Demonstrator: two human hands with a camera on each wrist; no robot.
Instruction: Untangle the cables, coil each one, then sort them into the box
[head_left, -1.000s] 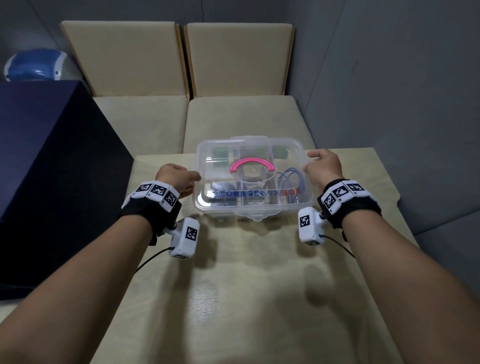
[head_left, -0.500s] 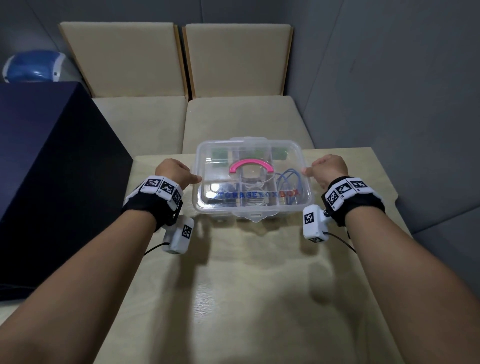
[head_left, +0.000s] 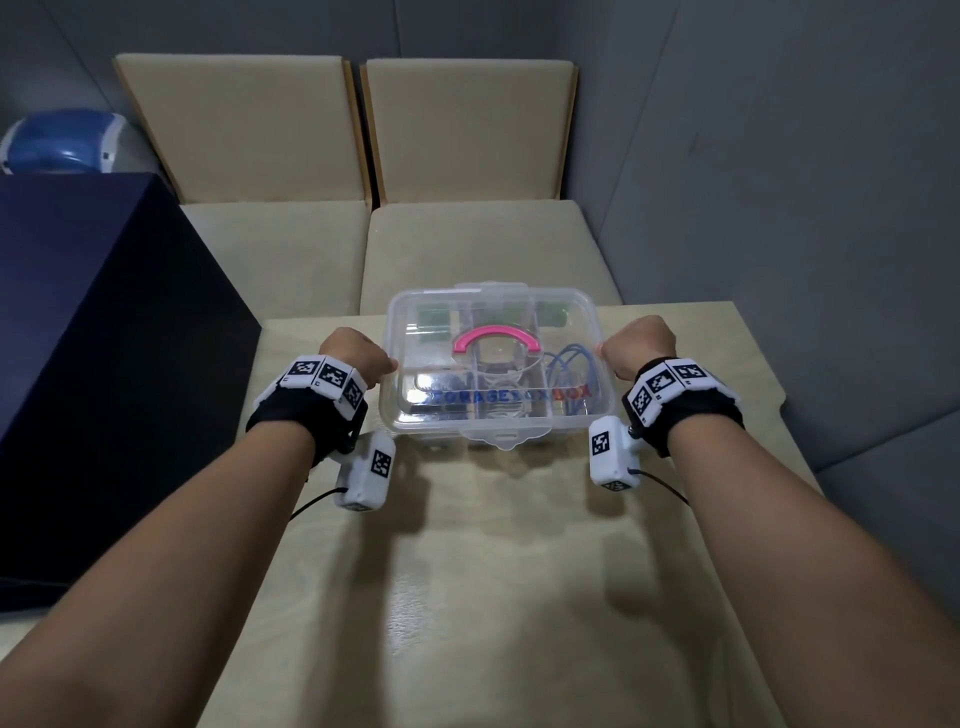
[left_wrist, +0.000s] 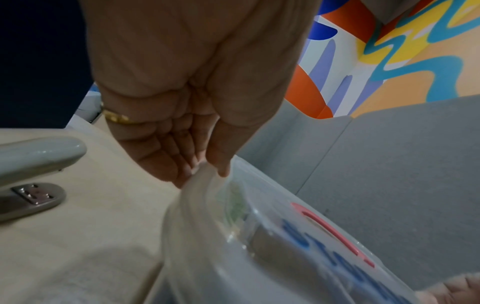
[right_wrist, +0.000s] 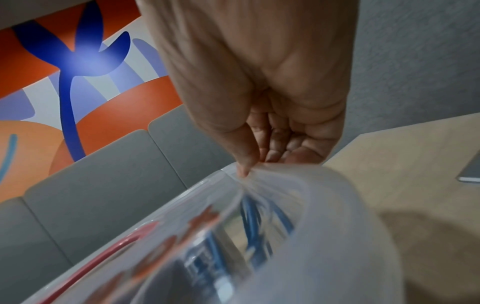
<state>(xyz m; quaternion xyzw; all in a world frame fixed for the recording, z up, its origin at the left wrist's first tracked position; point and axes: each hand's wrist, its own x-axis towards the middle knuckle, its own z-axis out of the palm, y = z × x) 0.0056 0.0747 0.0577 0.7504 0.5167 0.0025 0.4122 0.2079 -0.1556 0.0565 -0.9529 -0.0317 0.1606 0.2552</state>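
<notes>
A clear plastic storage box (head_left: 493, 410) with a closed lid and a pink handle (head_left: 496, 338) sits on the far part of the beige table (head_left: 498, 571). Coiled cables lie inside its compartments; a blue one (head_left: 569, 364) shows at the right, a green one (head_left: 434, 325) at the back left. My left hand (head_left: 358, 353) pinches the box's left rim (left_wrist: 205, 174), thumb on the lid and fingers curled under. My right hand (head_left: 636, 345) pinches the right rim (right_wrist: 259, 170) the same way, with the blue cable (right_wrist: 253, 216) visible through the wall.
A dark blue block (head_left: 93, 364) stands left of the table. Two beige cushioned seats (head_left: 467, 244) lie beyond the table's far edge, grey padded walls (head_left: 779, 208) to the right. In the left wrist view a grey hinged bracket (left_wrist: 31, 179) sits on the table's left part.
Both hands and the box have shifted slightly toward me and settled; the grip on the two rims is unchanged.
</notes>
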